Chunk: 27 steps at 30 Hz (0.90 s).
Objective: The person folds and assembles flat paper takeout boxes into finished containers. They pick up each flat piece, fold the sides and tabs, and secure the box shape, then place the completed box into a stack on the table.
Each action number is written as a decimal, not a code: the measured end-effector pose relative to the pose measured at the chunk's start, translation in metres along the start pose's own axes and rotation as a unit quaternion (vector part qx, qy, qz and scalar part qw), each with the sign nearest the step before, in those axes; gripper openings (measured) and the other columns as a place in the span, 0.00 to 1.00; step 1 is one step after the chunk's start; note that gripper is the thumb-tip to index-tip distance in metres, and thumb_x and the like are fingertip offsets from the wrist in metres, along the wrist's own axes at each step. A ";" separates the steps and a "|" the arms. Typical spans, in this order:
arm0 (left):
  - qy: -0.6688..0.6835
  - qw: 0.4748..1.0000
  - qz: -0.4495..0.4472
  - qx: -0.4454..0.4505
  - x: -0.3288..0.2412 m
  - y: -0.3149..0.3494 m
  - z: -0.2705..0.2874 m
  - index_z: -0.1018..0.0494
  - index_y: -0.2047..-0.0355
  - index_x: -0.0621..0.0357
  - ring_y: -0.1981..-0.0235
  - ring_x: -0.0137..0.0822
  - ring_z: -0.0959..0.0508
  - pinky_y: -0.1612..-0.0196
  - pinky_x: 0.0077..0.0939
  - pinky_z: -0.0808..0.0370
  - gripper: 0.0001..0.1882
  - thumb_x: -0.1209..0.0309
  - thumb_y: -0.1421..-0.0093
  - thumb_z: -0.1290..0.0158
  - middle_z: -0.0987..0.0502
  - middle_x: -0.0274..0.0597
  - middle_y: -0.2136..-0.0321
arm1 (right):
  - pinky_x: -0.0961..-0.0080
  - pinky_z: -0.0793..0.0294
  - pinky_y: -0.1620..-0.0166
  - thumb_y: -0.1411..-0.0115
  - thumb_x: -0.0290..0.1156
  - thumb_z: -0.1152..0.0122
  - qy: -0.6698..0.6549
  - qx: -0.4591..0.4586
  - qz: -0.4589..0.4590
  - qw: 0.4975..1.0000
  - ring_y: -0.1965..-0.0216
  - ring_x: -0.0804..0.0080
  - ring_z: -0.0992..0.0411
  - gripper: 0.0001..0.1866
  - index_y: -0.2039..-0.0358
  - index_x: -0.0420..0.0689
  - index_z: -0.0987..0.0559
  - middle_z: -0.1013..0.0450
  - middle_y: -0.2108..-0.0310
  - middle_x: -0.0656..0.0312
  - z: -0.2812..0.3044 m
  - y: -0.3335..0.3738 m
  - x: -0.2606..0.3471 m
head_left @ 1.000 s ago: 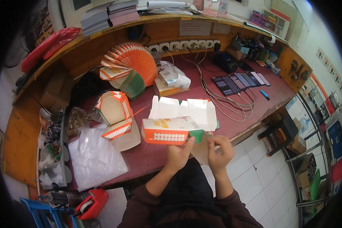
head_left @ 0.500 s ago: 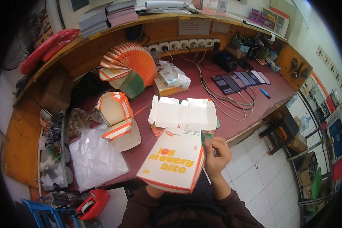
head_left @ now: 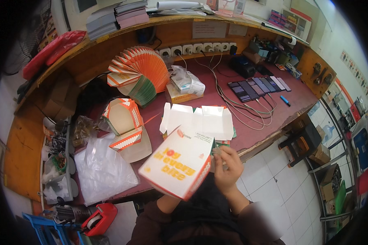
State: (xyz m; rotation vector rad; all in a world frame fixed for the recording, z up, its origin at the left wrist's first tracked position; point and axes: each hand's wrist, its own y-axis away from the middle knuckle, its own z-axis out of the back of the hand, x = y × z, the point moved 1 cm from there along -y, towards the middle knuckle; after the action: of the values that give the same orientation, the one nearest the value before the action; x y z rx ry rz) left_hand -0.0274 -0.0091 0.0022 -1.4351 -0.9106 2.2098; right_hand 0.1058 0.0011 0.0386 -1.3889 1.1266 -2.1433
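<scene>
We have a tilted white-and-orange box (head_left: 176,163) just left of our right grip (head_left: 229,165), which pinches its green-edged end. Our left grip is out of sight behind the box, so we cannot tell its state. Just beyond the right grip, an unfolded white carton (head_left: 196,122) lies above the red surface (head_left: 243,141). Well left of it, we see two open boxes (head_left: 126,122) near clear plastic (head_left: 104,171).
</scene>
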 end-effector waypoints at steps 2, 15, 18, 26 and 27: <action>0.000 1.000 0.003 0.004 -0.002 0.004 0.009 0.35 0.48 0.59 0.52 0.34 0.29 0.51 0.29 0.31 0.21 0.69 0.41 0.46 0.30 0.42 0.53 | 0.77 0.29 0.65 0.49 0.20 0.39 -0.049 0.008 -0.035 0.998 0.69 0.67 0.27 0.05 0.70 0.36 0.22 0.26 0.69 0.54 0.004 -0.002 0.000; -0.016 1.000 -0.010 0.005 -0.004 0.000 0.005 0.34 0.49 0.58 0.52 0.34 0.29 0.52 0.28 0.31 0.20 0.69 0.41 0.46 0.30 0.41 0.54 | 0.78 0.30 0.65 0.49 0.19 0.40 -0.058 0.045 -0.032 0.997 0.71 0.71 0.28 0.06 0.68 0.35 0.21 0.26 0.69 0.56 0.001 0.003 0.010; -0.018 1.000 -0.013 0.013 -0.005 0.003 0.011 0.34 0.49 0.58 0.52 0.34 0.29 0.52 0.28 0.31 0.19 0.70 0.41 0.47 0.30 0.41 0.54 | 0.78 0.26 0.64 0.53 0.17 0.38 -0.084 0.039 -0.055 0.994 0.69 0.65 0.25 0.10 0.67 0.37 0.20 0.25 0.68 0.54 0.002 0.002 0.006; -0.071 0.997 -0.039 0.006 -0.017 -0.009 0.002 0.34 0.49 0.57 0.53 0.35 0.29 0.52 0.27 0.31 0.19 0.70 0.40 0.47 0.30 0.41 0.54 | 0.66 0.31 0.53 0.54 0.20 0.40 0.062 0.070 0.113 0.989 0.55 0.56 0.30 0.21 0.56 0.41 0.23 0.30 0.57 0.53 -0.011 -0.001 0.010; -0.072 0.997 -0.039 -0.004 -0.019 -0.012 0.001 0.34 0.49 0.57 0.53 0.35 0.29 0.52 0.27 0.31 0.19 0.70 0.40 0.47 0.30 0.41 0.54 | 0.64 0.32 0.52 0.54 0.22 0.41 0.106 0.095 0.130 0.981 0.53 0.54 0.32 0.22 0.54 0.42 0.24 0.32 0.55 0.53 -0.013 -0.002 0.010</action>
State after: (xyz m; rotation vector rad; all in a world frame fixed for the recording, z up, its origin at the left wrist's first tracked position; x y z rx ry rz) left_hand -0.0206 -0.0116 0.0234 -1.2349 -1.0054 2.2759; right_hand 0.0901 0.0009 0.0434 -0.8940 1.0771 -2.1763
